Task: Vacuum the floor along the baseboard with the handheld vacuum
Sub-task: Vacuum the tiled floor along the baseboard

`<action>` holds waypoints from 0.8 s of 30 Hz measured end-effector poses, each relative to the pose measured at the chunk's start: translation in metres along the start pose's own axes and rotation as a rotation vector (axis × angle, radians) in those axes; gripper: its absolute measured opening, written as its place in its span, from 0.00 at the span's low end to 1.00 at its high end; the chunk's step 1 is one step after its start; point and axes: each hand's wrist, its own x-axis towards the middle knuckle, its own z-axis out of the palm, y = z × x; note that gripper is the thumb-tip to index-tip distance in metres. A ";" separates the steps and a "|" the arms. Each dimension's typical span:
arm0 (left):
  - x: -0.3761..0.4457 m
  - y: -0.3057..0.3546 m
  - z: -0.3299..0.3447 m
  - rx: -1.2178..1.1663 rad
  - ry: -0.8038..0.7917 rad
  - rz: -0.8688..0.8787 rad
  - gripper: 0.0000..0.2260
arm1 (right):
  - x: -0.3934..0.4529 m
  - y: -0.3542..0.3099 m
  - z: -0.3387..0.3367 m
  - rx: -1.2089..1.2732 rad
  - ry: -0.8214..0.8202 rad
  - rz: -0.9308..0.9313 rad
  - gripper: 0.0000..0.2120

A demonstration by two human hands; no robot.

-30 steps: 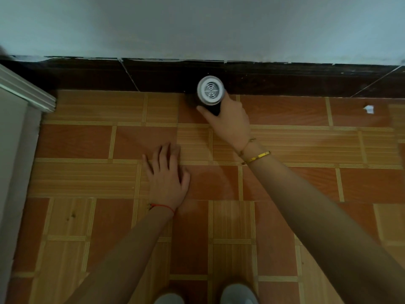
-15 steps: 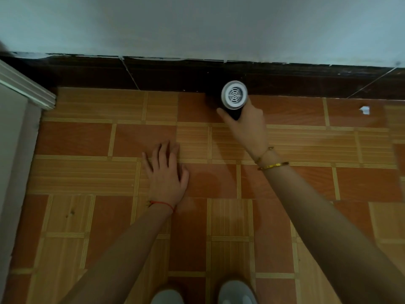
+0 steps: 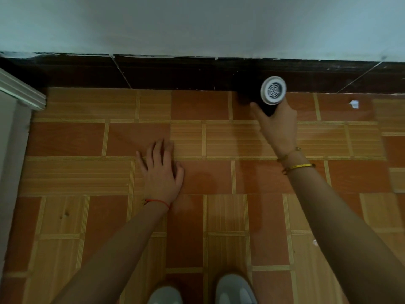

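My right hand (image 3: 277, 126) grips the handheld vacuum (image 3: 271, 93), a black body with a round white vent grille at its rear end. Its dark front end points down-left and meets the floor right at the dark brown baseboard (image 3: 175, 73); the nozzle tip is lost in shadow. My left hand (image 3: 162, 172) lies flat on the orange tiled floor (image 3: 65, 172), fingers spread, well left of and nearer to me than the vacuum.
A small white scrap (image 3: 354, 104) lies on the floor just right of the vacuum, another (image 3: 315, 242) beside my right forearm. A white door frame (image 3: 19, 93) stands at the left. My two grey shoes (image 3: 234, 289) show at the bottom edge. The white wall (image 3: 197, 23) rises above the baseboard.
My right hand has slid the vacuum to the right along the baseboard, closer to the white scrap. My left hand has stayed flat in the same spot.
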 end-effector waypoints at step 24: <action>-0.001 -0.001 0.003 0.013 0.027 0.015 0.25 | -0.020 0.009 -0.013 -0.045 -0.009 -0.047 0.30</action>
